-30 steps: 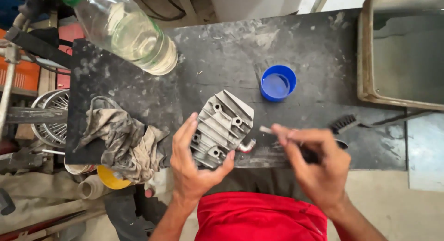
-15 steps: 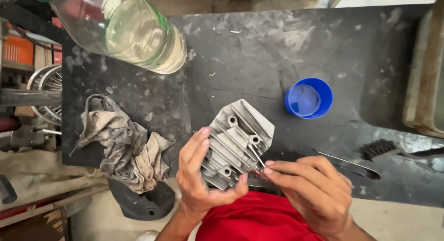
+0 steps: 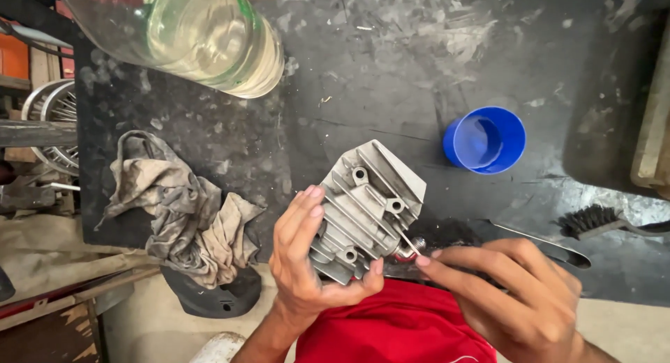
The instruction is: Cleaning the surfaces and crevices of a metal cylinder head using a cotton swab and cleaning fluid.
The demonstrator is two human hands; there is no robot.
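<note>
While your left hand (image 3: 307, 265) grips the finned casting (image 3: 366, 209) by its edges, heavy and stiff, right hand (image 3: 516, 297) pinches its bolt (image 3: 412, 246).

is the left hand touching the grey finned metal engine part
Touching. The head view shows the left hand wrapped around the grey finned metal engine part, fingers pressed on its left edge and thumb under its lower edge.

Scuffed black workbench (image 3: 391, 63) over dusty floor (image 3: 139, 321)
</note>
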